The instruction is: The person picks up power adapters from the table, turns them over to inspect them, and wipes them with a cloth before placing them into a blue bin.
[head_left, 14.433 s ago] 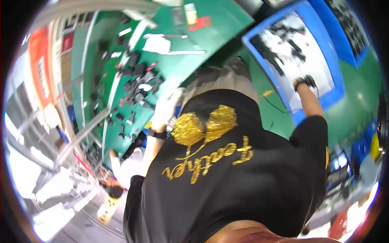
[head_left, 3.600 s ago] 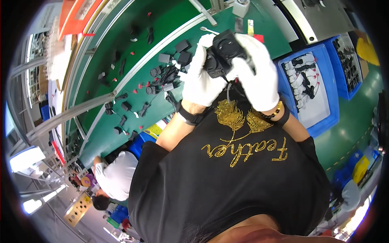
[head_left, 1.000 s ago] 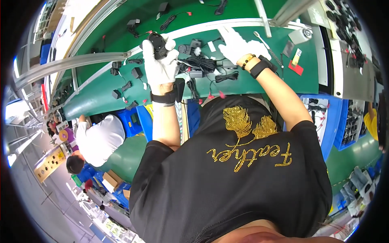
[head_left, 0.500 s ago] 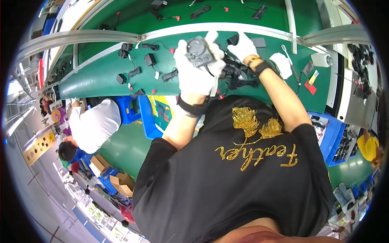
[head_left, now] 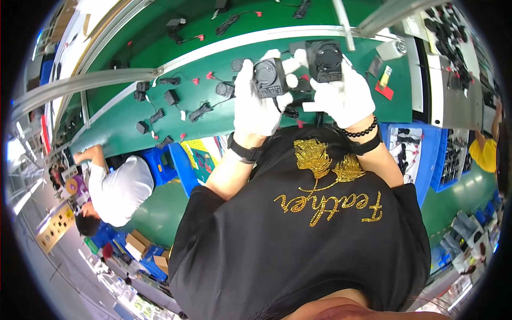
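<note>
Both my hands wear white gloves and are raised over the green conveyor belt (head_left: 224,114). My left hand (head_left: 257,104) grips a black power adapter (head_left: 268,78) with a round face turned toward me; its cable hangs below. Just to its right, my right hand (head_left: 341,93) holds a second black power adapter (head_left: 325,53) of the same kind. The two adapters are side by side, a little apart.
More black adapters with coiled cables (head_left: 170,98) lie scattered on the belt to the left. A blue bin (head_left: 426,154) of parts stands at my right, a grey tray of black parts (head_left: 453,64) beyond it. A person in a white shirt (head_left: 114,186) works at the left.
Half a second ago only my left hand held an adapter while the right reached onto the belt; now my right hand has lifted a second adapter beside the first.
</note>
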Demonstrator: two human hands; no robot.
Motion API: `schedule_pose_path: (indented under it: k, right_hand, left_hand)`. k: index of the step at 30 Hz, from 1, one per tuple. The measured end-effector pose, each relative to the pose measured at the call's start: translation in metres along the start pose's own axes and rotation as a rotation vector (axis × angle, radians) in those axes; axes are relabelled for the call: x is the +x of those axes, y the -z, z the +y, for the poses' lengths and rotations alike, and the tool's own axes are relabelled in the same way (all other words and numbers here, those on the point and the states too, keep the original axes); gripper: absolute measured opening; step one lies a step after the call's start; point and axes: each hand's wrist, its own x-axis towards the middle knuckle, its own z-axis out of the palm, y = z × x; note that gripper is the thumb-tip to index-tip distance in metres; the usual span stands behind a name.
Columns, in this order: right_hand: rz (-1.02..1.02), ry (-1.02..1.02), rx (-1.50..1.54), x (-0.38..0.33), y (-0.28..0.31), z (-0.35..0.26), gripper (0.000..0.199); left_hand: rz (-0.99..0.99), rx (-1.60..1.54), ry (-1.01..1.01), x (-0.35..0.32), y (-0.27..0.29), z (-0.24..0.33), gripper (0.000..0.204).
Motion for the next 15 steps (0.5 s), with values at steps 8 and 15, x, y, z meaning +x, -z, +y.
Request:
schedule_pose_path:
  k: [8,15]
  right_hand:
    - [0.068,0.286,-0.555,-0.033,0.000,-0.019,0.055]
    - [0.348,0.175,-0.569,-0.047,-0.006,-0.021,0.025]
  left_hand:
    - [-0.055,0.460,-0.210,-0.012,-0.011,-0.036,0.038]
    - [-0.134,0.631,-0.234,-0.013,-0.025,-0.053,0.040]
